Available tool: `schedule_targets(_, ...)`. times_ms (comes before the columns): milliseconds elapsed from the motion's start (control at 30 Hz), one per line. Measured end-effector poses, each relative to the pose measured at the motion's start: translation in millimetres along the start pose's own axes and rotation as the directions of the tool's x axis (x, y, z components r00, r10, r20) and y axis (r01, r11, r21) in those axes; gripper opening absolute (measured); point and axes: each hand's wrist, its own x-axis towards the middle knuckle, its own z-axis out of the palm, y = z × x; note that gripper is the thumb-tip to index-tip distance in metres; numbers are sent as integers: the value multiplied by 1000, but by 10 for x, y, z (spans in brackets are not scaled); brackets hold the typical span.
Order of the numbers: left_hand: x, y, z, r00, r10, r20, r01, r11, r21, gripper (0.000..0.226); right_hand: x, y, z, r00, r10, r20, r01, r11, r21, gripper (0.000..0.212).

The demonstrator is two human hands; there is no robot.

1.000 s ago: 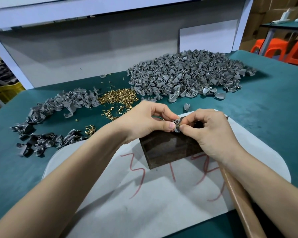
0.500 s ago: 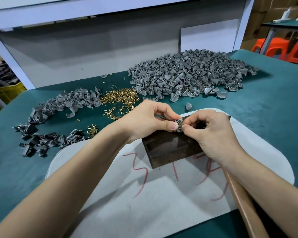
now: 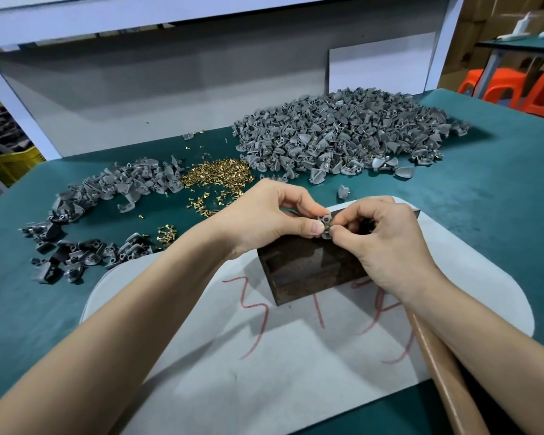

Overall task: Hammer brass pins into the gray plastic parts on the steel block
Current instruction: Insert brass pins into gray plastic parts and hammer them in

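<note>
Left hand [image 3: 274, 215] is pinching the part [image 3: 324, 221] just above the block [image 3: 311, 265], thumb and forefinger clamped on it. Right hand [image 3: 387, 243] is pinching it too, from the opposite side.

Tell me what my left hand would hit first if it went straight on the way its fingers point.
The left hand pinches the gray plastic part over the steel block. Going on rightward, it would probably meet the right hand's fingers on the part's other side; depth is unclear.
</note>
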Motion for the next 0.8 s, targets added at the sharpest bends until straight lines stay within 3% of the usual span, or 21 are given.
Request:
schedule_targets(300,11,-14,3,1000,5,6,-5,1000,-15,14,12,13,-1,1000,-15,15,15,1000,15,22)
schedule_targets(467,26,-43,0,1000,-10,10,10,999,-33,15,45,-10,-84,992,-4,130,-12,993,118,22)
schedule_targets(567,49,-70,-1,1000,-30,8,31,995,-97,15,82,-12,-140,997,48,66,-58,986,153,25)
schedule_targets(633,63,-83,-5,999,-40,8,41,990,-135,14,137,40,-188,995,101,-19,-100,992,81,23)
schedule_targets(700,69,-87,-8,999,-47,10,48,987,-155,13,207,140,-276,984,154,-87,-165,977,-138,17)
schedule_targets(800,72,-76,-15,998,-56,21,58,984,-169,13,265,268,-434,959,284,-3,-250,838,-485,22)
